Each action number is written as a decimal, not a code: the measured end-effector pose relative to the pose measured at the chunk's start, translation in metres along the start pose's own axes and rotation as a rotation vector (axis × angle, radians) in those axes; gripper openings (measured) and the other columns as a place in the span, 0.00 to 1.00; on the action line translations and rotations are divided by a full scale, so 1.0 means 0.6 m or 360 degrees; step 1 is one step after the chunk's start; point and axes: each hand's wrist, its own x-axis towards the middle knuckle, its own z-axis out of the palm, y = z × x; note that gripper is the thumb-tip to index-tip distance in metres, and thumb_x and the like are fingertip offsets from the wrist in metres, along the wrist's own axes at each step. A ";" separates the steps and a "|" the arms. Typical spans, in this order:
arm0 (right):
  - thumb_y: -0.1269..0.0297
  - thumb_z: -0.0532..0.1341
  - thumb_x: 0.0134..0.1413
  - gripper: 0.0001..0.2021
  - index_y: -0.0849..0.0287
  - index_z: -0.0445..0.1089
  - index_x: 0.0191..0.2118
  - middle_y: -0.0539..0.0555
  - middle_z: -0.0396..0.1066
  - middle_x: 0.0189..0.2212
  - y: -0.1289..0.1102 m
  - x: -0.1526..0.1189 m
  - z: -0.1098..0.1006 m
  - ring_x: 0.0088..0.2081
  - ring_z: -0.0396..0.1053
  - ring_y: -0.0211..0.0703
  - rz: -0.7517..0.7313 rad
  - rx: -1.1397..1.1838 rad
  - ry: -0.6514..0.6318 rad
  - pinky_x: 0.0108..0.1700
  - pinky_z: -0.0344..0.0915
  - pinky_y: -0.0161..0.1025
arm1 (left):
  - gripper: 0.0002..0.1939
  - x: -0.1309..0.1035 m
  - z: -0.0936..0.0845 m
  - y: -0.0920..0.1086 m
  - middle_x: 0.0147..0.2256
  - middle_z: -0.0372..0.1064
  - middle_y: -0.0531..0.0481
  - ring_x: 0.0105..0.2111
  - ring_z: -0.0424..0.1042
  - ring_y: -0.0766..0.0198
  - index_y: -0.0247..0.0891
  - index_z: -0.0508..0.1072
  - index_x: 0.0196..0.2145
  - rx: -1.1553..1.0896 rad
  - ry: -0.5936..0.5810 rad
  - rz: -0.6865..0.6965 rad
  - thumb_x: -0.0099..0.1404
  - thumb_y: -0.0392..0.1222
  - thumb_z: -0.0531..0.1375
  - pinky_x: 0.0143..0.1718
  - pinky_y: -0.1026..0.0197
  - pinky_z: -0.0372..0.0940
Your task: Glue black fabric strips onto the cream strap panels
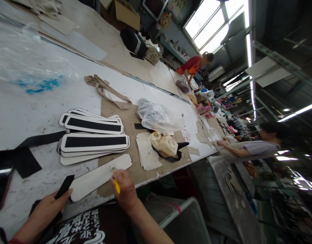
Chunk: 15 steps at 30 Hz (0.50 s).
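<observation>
1. White-topped, the long worktable [79, 98] runs away through a busy workshop, with brown sheeting [132, 135] under part of the work.
2. On its near edge lies a long white panel [95, 178], bare of any black strip; a small wet-looking dab shows near its far end, and the rest of its face seems uncoated.
3. The right hand [124, 189] pinches a yellow handle [117, 186], probably a brush's, though the fingers hide much of it; its working end meets the panel at the dab.
4. The left hand [47, 211] grips a black strip [64, 187] between thumb and fingers, beside the panel's near end.
5. Just beyond sit two fanned stacks, front [95, 149] and rear [95, 131]; their top panels already carry black strips. Lower ones are mostly covered, so no count of finished pieces is possible.
6. Farther along are a grubby, cream-coloured container [167, 145], a clear plastic bag [158, 115] and a beige strap [109, 93].
7. Two other people, one in red [194, 66], one in a pale top [257, 148], are at the table farther off.
</observation>
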 end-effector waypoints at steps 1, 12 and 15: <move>0.71 0.55 0.58 0.06 0.58 0.67 0.39 0.58 0.69 0.37 0.008 0.003 -0.006 0.42 0.66 0.45 0.0030 -0.0049 0.0058 0.44 0.65 0.39 | 0.24 -0.001 0.000 0.000 0.11 0.58 0.52 0.19 0.62 0.55 0.45 0.56 0.13 -0.0016 -0.0008 0.0010 0.42 0.69 0.48 0.25 0.57 0.56; 0.67 0.57 0.56 0.04 0.58 0.70 0.35 0.55 0.71 0.32 -0.087 -0.011 0.050 0.38 0.68 0.43 0.0200 0.0526 -0.0046 0.43 0.66 0.39 | 0.24 0.011 0.011 -0.019 0.13 0.58 0.52 0.19 0.60 0.58 0.43 0.56 0.14 -0.0163 -0.0014 0.0031 0.48 0.67 0.51 0.26 0.58 0.53; 0.63 0.59 0.54 0.05 0.57 0.70 0.32 0.52 0.71 0.29 -0.105 -0.009 0.054 0.34 0.70 0.41 0.0598 0.0996 -0.0060 0.39 0.67 0.37 | 0.23 0.008 0.006 -0.012 0.13 0.59 0.51 0.19 0.59 0.59 0.43 0.57 0.13 -0.0168 -0.0042 0.0054 0.48 0.65 0.53 0.25 0.58 0.53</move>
